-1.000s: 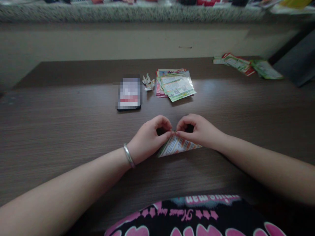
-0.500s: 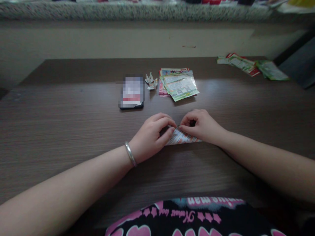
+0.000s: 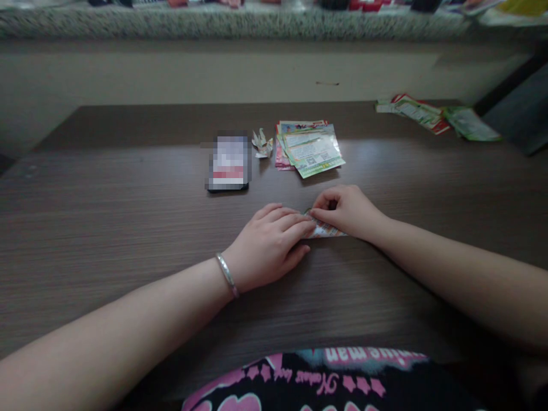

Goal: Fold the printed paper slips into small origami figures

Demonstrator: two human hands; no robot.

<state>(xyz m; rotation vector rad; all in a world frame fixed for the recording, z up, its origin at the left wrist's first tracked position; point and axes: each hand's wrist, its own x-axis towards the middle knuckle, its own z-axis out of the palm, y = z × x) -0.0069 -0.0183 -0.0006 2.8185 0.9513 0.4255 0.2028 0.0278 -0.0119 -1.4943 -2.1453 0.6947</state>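
Note:
A folded sheet of printed paper [image 3: 327,228], white with orange and grey print, lies on the table between my hands. My left hand [image 3: 278,242] rests on its left part with the fingers stretched out flat and the thumb apart, below the paper's near edge. A silver bangle [image 3: 226,273] circles the left wrist. At the paper's top corner, my right hand [image 3: 345,210] pinches the sheet between thumb and forefinger. Part of the paper is hidden beneath both hands.
Beyond my hands lie a phone [image 3: 230,162] with a blurred screen, a small folded paper figure [image 3: 262,144] and a stack of printed leaflets [image 3: 312,149]. More coloured wrappers [image 3: 423,113] lie at the far right of the brown table [image 3: 128,217]. A speckled ledge [image 3: 240,24] runs behind.
My left hand has opened from a pinch and now lies flat on the paper. The paper and my right hand have shifted slightly away from me.

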